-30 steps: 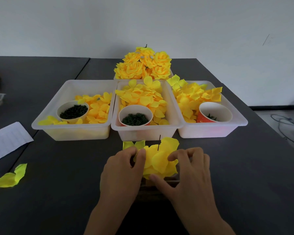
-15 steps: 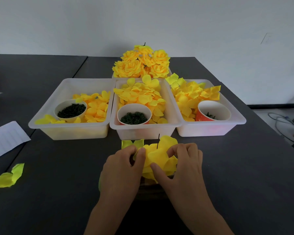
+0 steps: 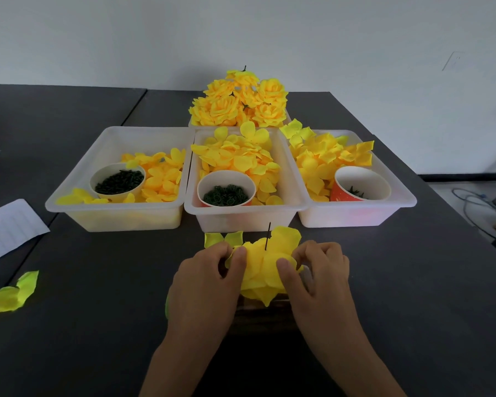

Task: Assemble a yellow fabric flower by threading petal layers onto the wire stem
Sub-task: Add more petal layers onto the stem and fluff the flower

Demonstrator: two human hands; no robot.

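My left hand [image 3: 206, 277] and right hand [image 3: 317, 270] both pinched the yellow petal layers [image 3: 265, 270] (dark wire stem [image 3: 267, 236] poking up through them) before 3 bins on the surface [image 3: 98, 310].

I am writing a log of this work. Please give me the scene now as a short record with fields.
work piece: yellow petals threaded on a thin dark wire, which sticks up above them
left hand: pinches the petals on the left side
right hand: pinches the petals on the right side
supplies: three white tubs of petals, each with a cup
finished: flowers behind the tubs
stray: loose petal at table's left edge
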